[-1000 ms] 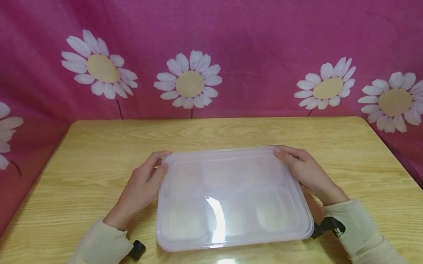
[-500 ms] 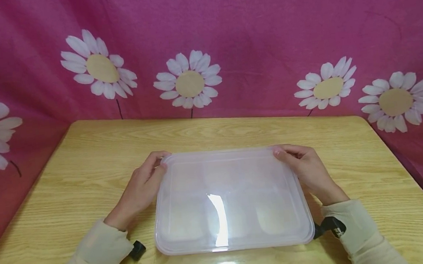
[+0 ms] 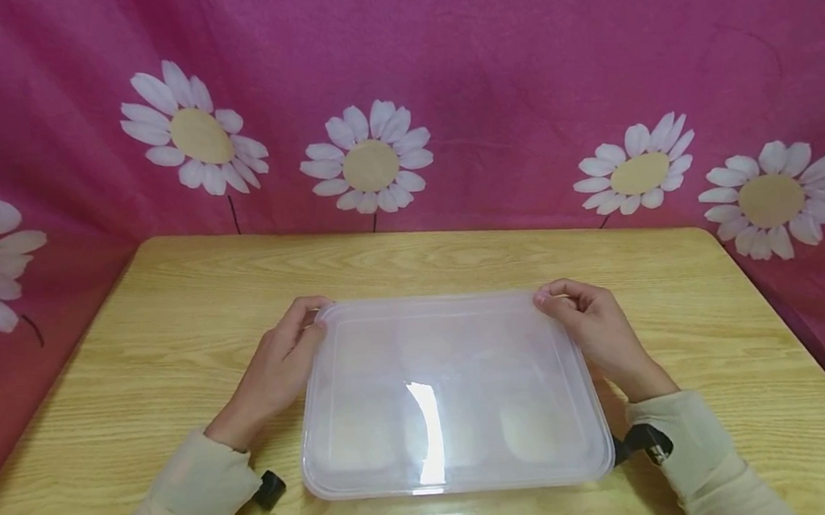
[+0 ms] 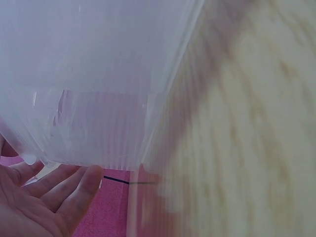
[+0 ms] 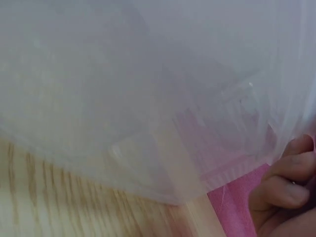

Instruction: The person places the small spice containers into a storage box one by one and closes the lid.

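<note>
A frosted, see-through plastic box (image 3: 454,416) with a rounded rectangular lid (image 3: 431,308) stands in front of me in the head view. Faint outlines of several compartments show through the lid. At the far left corner my left hand (image 3: 275,365) holds the rim, thumb on top and fingers beyond the edge. My right hand (image 3: 604,335) pinches the far right corner, its thumb on the lid and its fingers bent. The left wrist view shows the left fingers (image 4: 81,192) against the box's wall. In the right wrist view the right fingers (image 5: 286,187) curl beside the rim.
A light wood-grain table (image 3: 143,351) lies under the box. Behind and beside it hangs a magenta cloth (image 3: 484,58) printed with white daisies. Black straps (image 3: 269,489) show at both wrists by the pale sleeves (image 3: 183,490).
The box's near edge has shifted slightly toward me. My right fingers look more bent at the far right corner; the left hand stays almost where it was.
</note>
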Tool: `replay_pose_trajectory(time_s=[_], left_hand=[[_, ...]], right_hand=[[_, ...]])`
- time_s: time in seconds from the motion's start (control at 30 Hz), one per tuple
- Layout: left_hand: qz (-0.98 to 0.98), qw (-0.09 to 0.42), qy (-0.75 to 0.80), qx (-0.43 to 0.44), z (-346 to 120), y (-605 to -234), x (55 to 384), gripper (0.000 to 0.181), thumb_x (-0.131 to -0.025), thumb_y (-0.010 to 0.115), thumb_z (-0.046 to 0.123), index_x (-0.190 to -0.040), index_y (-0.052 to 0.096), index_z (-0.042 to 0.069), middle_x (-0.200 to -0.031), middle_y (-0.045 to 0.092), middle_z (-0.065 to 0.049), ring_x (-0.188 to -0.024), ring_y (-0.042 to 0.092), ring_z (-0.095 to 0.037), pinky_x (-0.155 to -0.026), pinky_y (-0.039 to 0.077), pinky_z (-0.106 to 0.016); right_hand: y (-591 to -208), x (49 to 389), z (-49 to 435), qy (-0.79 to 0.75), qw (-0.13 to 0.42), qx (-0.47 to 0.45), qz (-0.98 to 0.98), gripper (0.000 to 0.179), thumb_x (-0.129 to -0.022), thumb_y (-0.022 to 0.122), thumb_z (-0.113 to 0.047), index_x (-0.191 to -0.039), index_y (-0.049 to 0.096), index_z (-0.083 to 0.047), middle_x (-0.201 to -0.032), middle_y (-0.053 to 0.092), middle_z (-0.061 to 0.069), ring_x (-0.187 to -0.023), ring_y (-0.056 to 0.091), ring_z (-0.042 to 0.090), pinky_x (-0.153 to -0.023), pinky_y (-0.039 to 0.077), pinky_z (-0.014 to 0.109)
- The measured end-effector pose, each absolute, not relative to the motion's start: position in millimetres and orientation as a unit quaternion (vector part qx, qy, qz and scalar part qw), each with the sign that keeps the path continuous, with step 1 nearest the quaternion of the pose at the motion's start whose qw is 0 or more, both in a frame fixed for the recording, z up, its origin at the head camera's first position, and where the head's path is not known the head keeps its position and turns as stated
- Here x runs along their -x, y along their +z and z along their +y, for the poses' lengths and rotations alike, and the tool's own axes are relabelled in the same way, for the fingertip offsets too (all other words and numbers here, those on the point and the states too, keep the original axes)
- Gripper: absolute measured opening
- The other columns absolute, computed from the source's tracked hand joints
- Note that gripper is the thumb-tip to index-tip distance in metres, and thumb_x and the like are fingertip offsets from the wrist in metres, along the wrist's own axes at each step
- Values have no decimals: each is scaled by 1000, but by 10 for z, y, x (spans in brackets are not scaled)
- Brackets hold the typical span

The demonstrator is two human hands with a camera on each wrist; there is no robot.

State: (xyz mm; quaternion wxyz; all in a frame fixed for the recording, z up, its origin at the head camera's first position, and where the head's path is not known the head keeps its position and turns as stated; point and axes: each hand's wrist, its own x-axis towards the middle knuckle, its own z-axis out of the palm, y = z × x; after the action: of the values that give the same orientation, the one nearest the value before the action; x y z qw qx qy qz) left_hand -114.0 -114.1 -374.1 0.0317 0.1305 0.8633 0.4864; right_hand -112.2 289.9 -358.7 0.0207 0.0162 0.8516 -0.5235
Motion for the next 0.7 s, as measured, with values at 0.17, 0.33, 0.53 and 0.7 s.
replay_pose_trajectory(time_s=[0.17, 0.33, 0.53, 0.7], left_hand=[[862, 27, 487, -137, -1152, -3747, 1144, 32, -112, 35, 26, -137, 52, 15, -139, 66, -13, -122, 64, -28, -104, 51, -49], [863, 16, 485, -140, -1158, -3761, 1153, 31, -112, 35, 23, -136, 52, 13, -134, 67, -13, -113, 64, -26, -99, 51, -44], [861, 25, 493, -120, -1147, -3756, 1147, 33, -112, 33, 26, -138, 50, 12, -137, 64, -13, -116, 61, -25, -103, 49, -44], [848, 35, 515, -117, -1141, -3764, 1145, 34, -113, 32, 27, -138, 49, 12, -139, 62, -13, -120, 60, -27, -109, 48, -49]], right_hand=[[-3534, 1111, 2926, -475, 21, -5, 880, 35, -105, 60, -37, -114, 73, -5, -76, 51, -8, -59, 41, 8, -49, 39, 27], [-3500, 1099, 2936, -471, 45, 6, 881, 35, -106, 58, -39, -109, 72, -7, -70, 42, -5, -52, 39, 7, -43, 38, 26], [-3506, 1096, 2897, -482, 39, -10, 875, 39, -102, 63, -47, -113, 66, -10, -65, 44, -6, -51, 43, 8, -42, 41, 27], [-3522, 1095, 2856, -485, 28, -30, 874, 38, -100, 66, -47, -109, 64, -10, -60, 40, -8, -48, 41, 8, -40, 41, 27]])
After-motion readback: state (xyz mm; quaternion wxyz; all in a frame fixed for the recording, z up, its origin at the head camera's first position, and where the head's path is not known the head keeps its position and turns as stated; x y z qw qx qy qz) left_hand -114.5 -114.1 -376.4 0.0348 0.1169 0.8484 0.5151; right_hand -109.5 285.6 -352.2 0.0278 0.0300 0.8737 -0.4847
